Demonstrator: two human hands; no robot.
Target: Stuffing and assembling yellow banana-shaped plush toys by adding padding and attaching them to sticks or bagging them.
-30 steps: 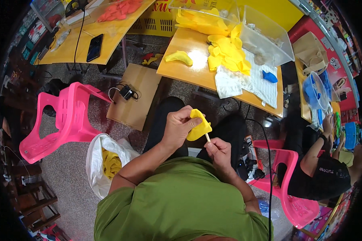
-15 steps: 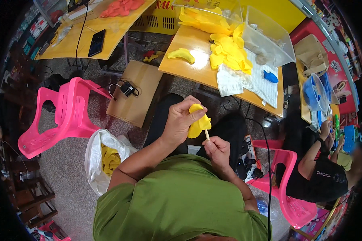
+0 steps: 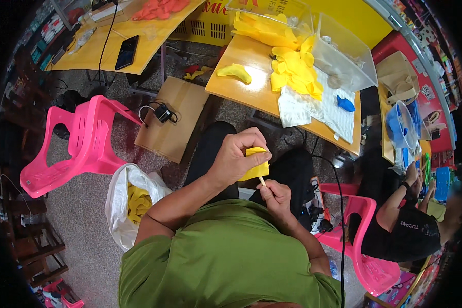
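The left hand (image 3: pixel 236 156) clenches a yellow fabric piece (image 3: pixel 255 165); the right hand (image 3: pixel 274 194) pinches a thin stick (image 3: pixel 262 180), apparently poking into it. Pushed too hard, the stick could pierce the fabric or jab a finger.

A yellow-orange tabletop (image 3: pixel 251 90) carries a lone yellow banana-shaped piece (image 3: pixel 234 72), a heap of yellow pieces (image 3: pixel 295 69), a white cloth (image 3: pixel 318 105) with a small blue item (image 3: pixel 346 104) on it, and a clear plastic bin (image 3: pixel 344 54). A second tabletop (image 3: pixel 138 43) holds a black phone (image 3: pixel 127 52). On the floor (image 3: pixel 82 205) lie a cardboard sheet (image 3: pixel 172 120) with a black charger (image 3: pixel 163 112) and a white bag (image 3: pixel 126 197).
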